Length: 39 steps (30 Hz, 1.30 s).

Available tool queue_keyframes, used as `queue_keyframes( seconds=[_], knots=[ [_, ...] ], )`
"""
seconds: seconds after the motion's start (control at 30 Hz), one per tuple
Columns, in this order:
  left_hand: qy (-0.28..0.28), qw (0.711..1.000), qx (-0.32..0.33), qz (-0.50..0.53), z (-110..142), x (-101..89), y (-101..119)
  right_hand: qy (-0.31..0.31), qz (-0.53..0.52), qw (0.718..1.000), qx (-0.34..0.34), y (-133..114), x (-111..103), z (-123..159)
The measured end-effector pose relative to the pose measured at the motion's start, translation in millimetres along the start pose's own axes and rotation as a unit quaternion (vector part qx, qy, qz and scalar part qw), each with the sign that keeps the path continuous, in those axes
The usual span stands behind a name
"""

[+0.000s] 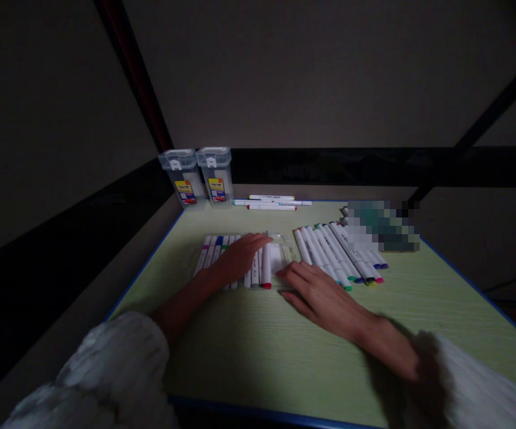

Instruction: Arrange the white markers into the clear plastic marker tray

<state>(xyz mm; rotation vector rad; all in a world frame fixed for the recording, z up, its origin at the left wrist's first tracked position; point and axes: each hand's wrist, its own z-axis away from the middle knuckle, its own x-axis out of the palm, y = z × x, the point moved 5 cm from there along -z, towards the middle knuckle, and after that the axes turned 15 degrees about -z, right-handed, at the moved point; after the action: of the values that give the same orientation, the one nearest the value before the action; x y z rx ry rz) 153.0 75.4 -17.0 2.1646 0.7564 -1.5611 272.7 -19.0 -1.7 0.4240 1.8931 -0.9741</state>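
Several white markers with coloured caps lie side by side in a clear plastic case [280,253] on the table. My left hand [240,256] reaches over this row, fingers stretched across the markers and touching near their upper ends. A red-capped marker [266,268] is at the row's right end, beside the case's bare part. To the right of it, my right hand [316,295] is held low over the table with fingers extended and thumb apart, its fingertips at the case's edge. Nothing shows in its grasp. My left hand hides the middle of the row.
A loose spread of white markers [329,253] lies right of the case, partly under a blurred-out patch [383,226]. Three markers [271,202] lie along the back edge. Two lidded clear containers [213,179] stand at the back left. The pale green table [240,351] has blue edging.
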Motion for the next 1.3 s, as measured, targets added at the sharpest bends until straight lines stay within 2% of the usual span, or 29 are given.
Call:
queue_keyframes(
  seconds=[0.23,0.5,1.0,1.3],
  knots=[
    [0.013,1.0,0.014,0.021,0.8,-0.9,-1.0,-0.027,0.02,0.999,-0.003,-0.7,3.7,1.0],
    [0.015,0.999,0.023,0.02,-0.8,-0.3,0.6,-0.011,-0.006,1.0,-0.011,0.3,1.5,2.0],
    [0.01,0.999,0.026,0.021,-1.1,-1.1,2.0,-0.029,-0.002,1.0,0.008,-1.3,1.7,0.5],
    [0.0,1.0,0.004,0.018,-0.3,0.3,0.4,-0.013,0.053,0.999,0.003,-4.9,1.6,-0.5]
  ],
)
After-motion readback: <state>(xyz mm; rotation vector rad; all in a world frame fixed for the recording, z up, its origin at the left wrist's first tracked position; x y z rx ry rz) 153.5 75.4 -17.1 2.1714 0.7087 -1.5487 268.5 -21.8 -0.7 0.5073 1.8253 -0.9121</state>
